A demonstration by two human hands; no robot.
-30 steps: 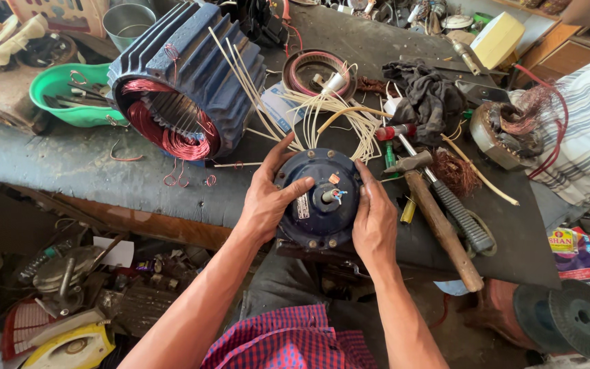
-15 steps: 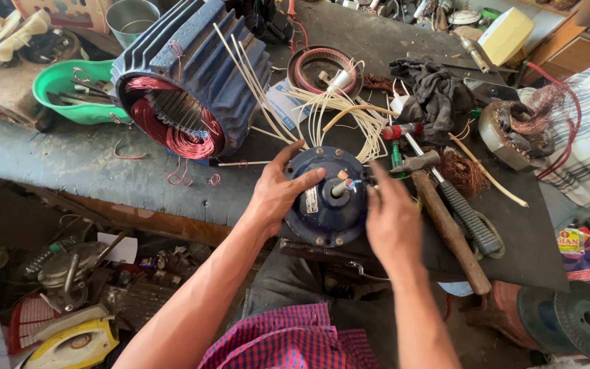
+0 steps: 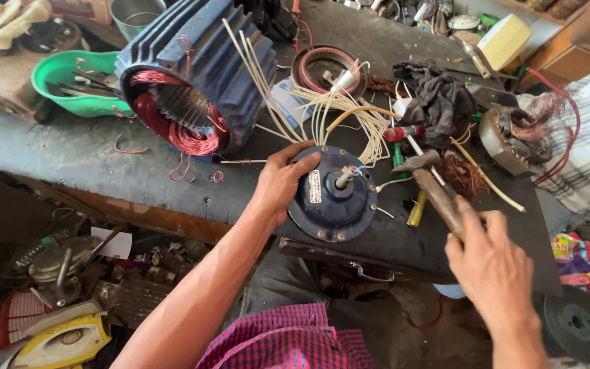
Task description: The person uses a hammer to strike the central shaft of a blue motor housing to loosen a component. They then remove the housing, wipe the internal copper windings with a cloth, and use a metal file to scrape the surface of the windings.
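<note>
Holding the round blue motor (image 3: pixel 332 195) still at the surface (image 3: pixel 69 147) edge.
Left hand (image 3: pixel 281 181) fingers press its 9 o'clock side; right hand (image 3: pixel 489 263) fingers wrap the hammer (image 3: pixel 435 184) handle, not swung yet.

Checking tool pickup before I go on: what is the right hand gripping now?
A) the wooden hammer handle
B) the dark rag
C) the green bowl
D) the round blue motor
A: the right hand is closed around the wooden handle of the hammer, while the left hand rests on the round blue motor.
</note>
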